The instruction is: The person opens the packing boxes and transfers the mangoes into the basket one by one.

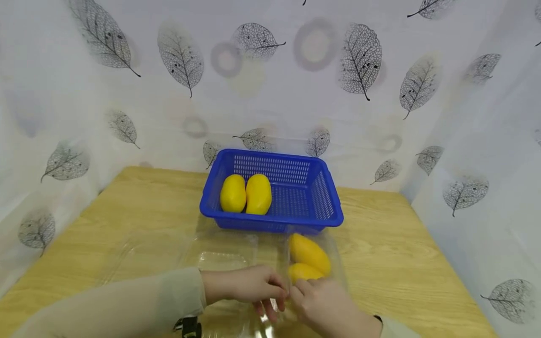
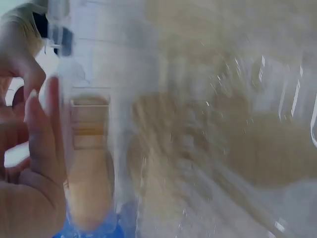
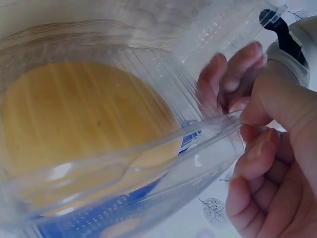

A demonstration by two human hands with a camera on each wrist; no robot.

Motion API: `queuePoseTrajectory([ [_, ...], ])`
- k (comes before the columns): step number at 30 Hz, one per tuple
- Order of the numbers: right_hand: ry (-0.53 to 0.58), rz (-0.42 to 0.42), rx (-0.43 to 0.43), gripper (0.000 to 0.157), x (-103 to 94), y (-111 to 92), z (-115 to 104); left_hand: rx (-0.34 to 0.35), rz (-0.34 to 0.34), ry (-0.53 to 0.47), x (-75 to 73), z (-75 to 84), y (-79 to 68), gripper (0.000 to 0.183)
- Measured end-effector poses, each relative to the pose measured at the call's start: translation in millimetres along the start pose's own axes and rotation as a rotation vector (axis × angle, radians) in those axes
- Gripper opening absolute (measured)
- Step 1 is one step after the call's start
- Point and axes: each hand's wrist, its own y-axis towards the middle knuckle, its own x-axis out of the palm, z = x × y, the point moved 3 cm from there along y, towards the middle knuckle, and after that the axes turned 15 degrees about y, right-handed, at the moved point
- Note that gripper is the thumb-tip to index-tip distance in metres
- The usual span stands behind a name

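Two yellow mangoes [image 1: 310,255] lie in a clear plastic clamshell container [image 1: 338,263] in front of a blue basket. The right hand [image 1: 327,305] pinches the container's near rim between thumb and curled fingers; the right wrist view shows this grip, with a mango [image 3: 89,129] behind the plastic. Just beside it, the left hand [image 1: 258,284] has its fingers loosely bent downward at the same corner, close to the right fingertips. In the left wrist view, left-hand fingers [image 2: 42,144] lie along the plastic edge. That view is blurred.
The blue basket [image 1: 270,220] stands at the back of the wooden table [image 1: 401,263] with two more mangoes [image 1: 246,194] in its left part. More clear plastic packaging [image 1: 148,253] lies to the left. Leaf-printed cloth [image 1: 279,94] surrounds the table's back and sides.
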Motion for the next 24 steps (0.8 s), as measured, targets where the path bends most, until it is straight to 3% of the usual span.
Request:
queuePoseTrajectory([
  [5, -0.014, 0.045, -0.002, 0.008, -3.0, 2, -1, -0.010, 0.034, -0.180, 2.9, 2.3, 1.0, 0.018],
  [10, 0.001, 0.070, 0.007, 0.020, -6.7, 5, -3, -0.002, 0.089, -0.293, 7.4, 2.8, -0.3, 0.022],
  [14, 0.016, 0.089, 0.009, 0.026, -12.4, 9, -4, -0.002, 0.131, -0.303, 8.1, 2.7, -0.2, 0.022],
  [24, 0.014, 0.109, 0.056, 0.021, -17.0, 10, -5, -0.012, 0.181, -0.304, 8.6, 1.9, 0.5, 0.022],
])
